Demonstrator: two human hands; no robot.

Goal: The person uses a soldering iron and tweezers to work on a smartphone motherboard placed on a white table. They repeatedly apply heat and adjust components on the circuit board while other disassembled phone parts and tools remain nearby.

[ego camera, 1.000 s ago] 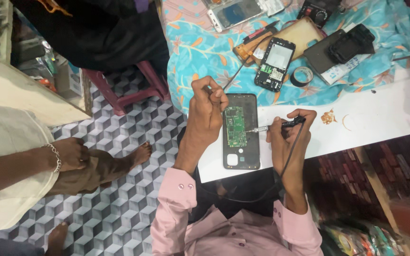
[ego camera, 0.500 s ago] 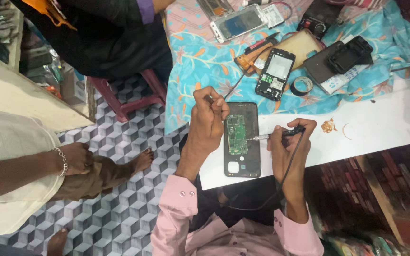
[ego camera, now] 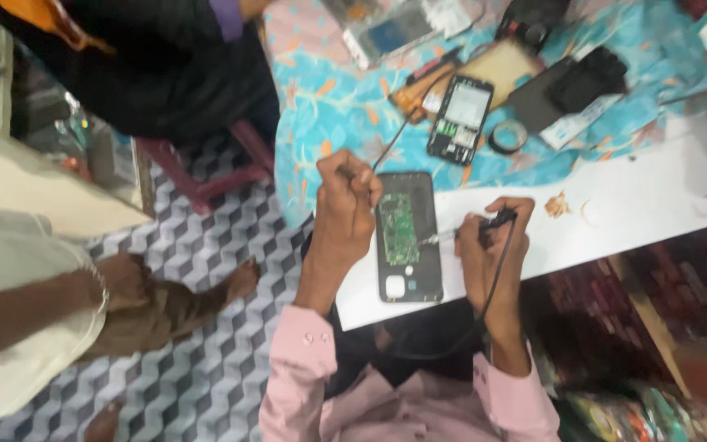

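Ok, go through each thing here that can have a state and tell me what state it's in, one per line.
opened phone: back off, green circuit board exposed, flat on the white table
second phone: opened, lying on the blue cloth
soldering iron: tip at the board
left hand: shut on thin tool
right hand: shut on soldering iron

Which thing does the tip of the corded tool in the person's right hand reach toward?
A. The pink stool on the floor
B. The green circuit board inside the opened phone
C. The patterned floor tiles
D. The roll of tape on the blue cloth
B: the right hand holds the corded tool with its metal tip pointing at the green circuit board of the opened phone.
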